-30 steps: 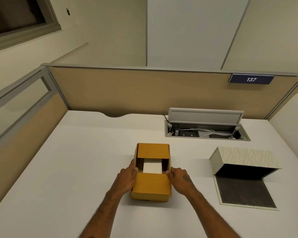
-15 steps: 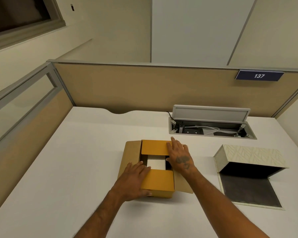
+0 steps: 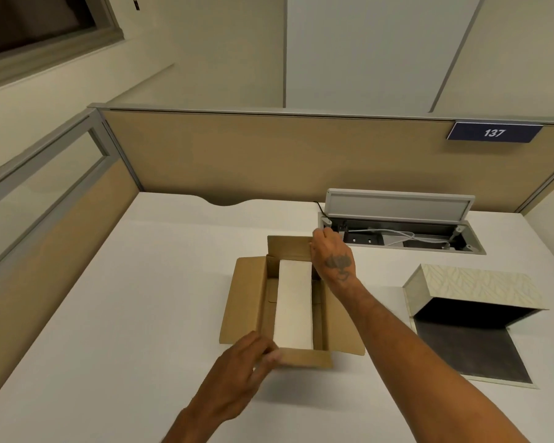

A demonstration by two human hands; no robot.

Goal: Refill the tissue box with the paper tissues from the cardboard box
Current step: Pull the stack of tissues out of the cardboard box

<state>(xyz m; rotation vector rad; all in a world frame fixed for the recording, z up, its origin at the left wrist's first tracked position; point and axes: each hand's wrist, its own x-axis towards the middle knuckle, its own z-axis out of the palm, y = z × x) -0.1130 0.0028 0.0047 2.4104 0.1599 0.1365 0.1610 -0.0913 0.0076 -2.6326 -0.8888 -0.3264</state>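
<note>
A brown cardboard box (image 3: 247, 302) lies in the middle of the white desk with all its flaps folded outward. Inside it rests a white stack of paper tissues (image 3: 295, 308), fully exposed. My left hand (image 3: 237, 372) pinches the near flap at the box's front edge. My right hand (image 3: 331, 254) grips the far flap at the back right corner and holds it upright. To the right sits the patterned tissue box (image 3: 474, 286), tipped on its side, its dark bottom panel (image 3: 467, 350) lying flat on the desk.
A cable well (image 3: 400, 235) with its grey lid raised and white cords inside is set into the desk behind the boxes. Tan partition walls (image 3: 269, 155) bound the desk at the back and left. A sign reading 137 hangs at the upper right.
The near and far flaps, which covered most of the tissues, have been folded back by my hands. The whole tissue stack now shows. My right hand moved to the far corner.
</note>
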